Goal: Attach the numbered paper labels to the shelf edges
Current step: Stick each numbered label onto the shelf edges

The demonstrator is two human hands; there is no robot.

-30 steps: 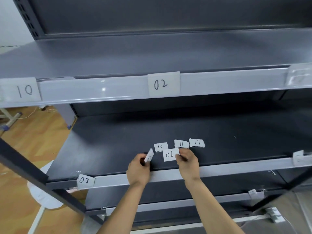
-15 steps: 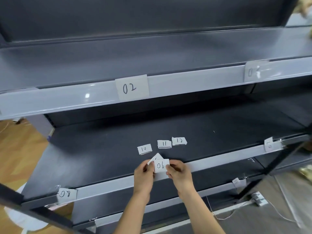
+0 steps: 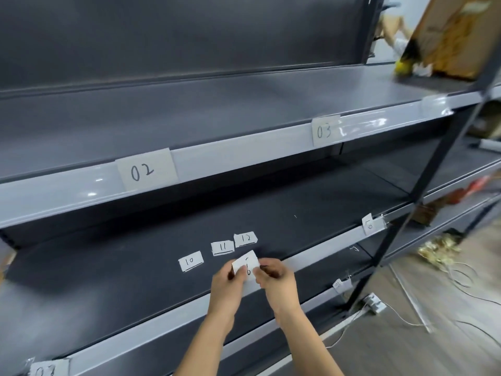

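A dark grey rack [image 3: 189, 36] fills the view. Right of the rack, a wooden floor [image 3: 406, 351] carries thin cables [image 3: 464, 278] and a white power strip [image 3: 375, 303].

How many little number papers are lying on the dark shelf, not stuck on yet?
3. The 10 label lies leftmost, the 11 label in the middle, the 12 label rightmost. The left hand and right hand pinch another paper; one more may hide behind it.
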